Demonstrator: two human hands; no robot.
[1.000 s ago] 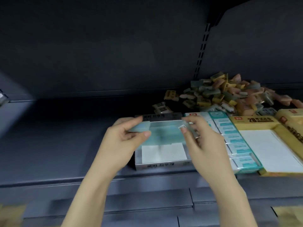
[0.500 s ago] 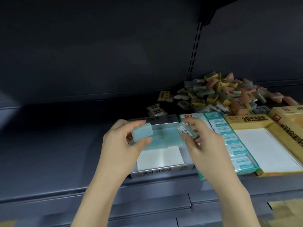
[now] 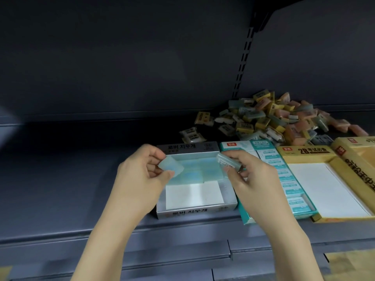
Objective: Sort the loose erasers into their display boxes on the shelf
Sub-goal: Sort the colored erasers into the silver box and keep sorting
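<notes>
So the left hand (image 3: 140, 177) and right hand (image 3: 251, 175) are each pinching an eraser (image 3: 170, 166) over the grey box (image 3: 194, 211) at the shelf's front edge — loose fingertip holds, so one could be slipping out and bouncing off the edge.

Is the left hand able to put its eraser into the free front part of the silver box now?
Probably yes. The left hand holds its eraser just above the silver box, whose white front floor lies open; nothing blocks it.
</notes>
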